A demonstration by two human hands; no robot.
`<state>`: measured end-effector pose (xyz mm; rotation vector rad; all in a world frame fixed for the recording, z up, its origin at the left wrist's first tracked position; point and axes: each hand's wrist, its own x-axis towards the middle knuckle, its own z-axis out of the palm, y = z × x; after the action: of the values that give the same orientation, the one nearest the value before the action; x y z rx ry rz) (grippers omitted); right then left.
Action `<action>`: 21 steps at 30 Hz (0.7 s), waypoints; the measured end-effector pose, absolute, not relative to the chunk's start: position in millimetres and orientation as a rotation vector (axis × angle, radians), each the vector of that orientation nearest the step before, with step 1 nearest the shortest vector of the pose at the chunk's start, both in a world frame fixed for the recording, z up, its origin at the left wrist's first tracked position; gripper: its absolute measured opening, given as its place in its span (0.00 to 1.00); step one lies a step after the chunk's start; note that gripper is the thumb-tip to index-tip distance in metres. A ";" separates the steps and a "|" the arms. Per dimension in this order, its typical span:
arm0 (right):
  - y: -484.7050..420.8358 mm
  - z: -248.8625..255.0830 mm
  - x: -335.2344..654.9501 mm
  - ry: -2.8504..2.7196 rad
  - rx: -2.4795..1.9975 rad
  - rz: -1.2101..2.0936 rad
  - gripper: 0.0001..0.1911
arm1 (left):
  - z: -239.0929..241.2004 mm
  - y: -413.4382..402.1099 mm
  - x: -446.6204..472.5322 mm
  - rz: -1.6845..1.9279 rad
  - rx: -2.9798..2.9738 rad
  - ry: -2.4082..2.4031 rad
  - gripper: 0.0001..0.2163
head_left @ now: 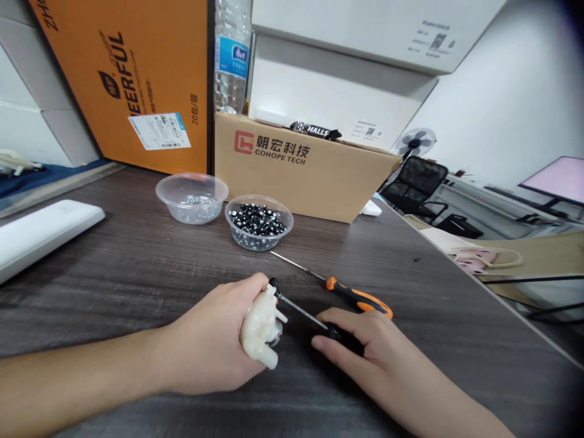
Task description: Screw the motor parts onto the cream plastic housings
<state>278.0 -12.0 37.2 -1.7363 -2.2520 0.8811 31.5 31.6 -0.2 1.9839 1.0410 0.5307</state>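
My left hand [223,334] is wrapped round a cream plastic part with short pipe stubs [256,322]. A small black piece [274,285] sits at the part's upper end, beside my thumb. My right hand [365,347] grips the black handle of a screwdriver [301,310], whose metal shaft points up and left. The shaft's tip meets the black piece, or lies right beside it; I cannot tell which. Beyond my right hand, a second screwdriver with an orange and black handle [360,298] lies on the table.
A clear bowl of small black-topped pieces [259,222] stands beside another clear bowl with small shiny pieces [192,198]. Behind them are a brown carton [283,176], an orange box [150,79] and a water bottle [232,61]. A white case [50,234] lies at left on the dark table [137,274].
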 end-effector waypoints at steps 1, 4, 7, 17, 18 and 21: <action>-11.7 37.1 277.9 -2.255 -1.734 0.881 0.14 | -0.4 31.7 31.4 0.531 1.984 1.040 0.14; -10.9 36.7 277.3 -2.259 -1.728 0.880 0.14 | -0.9 31.4 31.4 0.525 1.990 1.049 0.14; -10.4 36.7 276.9 -2.260 -1.720 0.886 0.14 | -0.9 30.6 31.6 0.518 1.997 1.050 0.14; -12.1 38.3 276.0 -2.281 -1.727 0.863 0.13 | -0.9 30.5 31.4 0.510 2.009 1.059 0.14; -11.9 38.3 276.0 -2.281 -1.724 0.864 0.13 | -1.1 30.7 31.4 0.509 2.011 1.061 0.14; -11.3 37.7 276.5 -2.280 -1.721 0.876 0.13 | -0.9 31.3 31.7 0.512 2.012 1.061 0.15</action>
<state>276.5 -11.3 37.7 -1.7214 -2.2799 0.8756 31.7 31.3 -0.9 2.0116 1.0607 0.5120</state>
